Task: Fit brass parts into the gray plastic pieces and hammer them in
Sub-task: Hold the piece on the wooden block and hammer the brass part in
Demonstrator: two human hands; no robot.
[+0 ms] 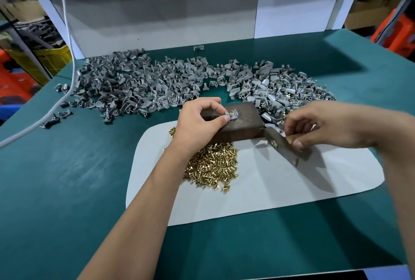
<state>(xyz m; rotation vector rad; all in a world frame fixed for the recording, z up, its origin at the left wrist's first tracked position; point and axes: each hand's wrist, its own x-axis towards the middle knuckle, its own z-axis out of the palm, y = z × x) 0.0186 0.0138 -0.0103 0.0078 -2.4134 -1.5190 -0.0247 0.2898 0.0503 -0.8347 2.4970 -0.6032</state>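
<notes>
My left hand pinches a gray plastic piece with a brass part standing in it, on top of a rusty brown metal block. My right hand grips the wooden handle of a hammer, whose metal head lies on the white sheet just right of the block. A heap of brass parts lies on the sheet below the block, partly hidden by my left forearm.
A wide pile of gray plastic pieces spreads over the green table behind the block; those at the right show brass in them. A white cable hangs at the left. Yellow and orange crates stand beyond the table edges.
</notes>
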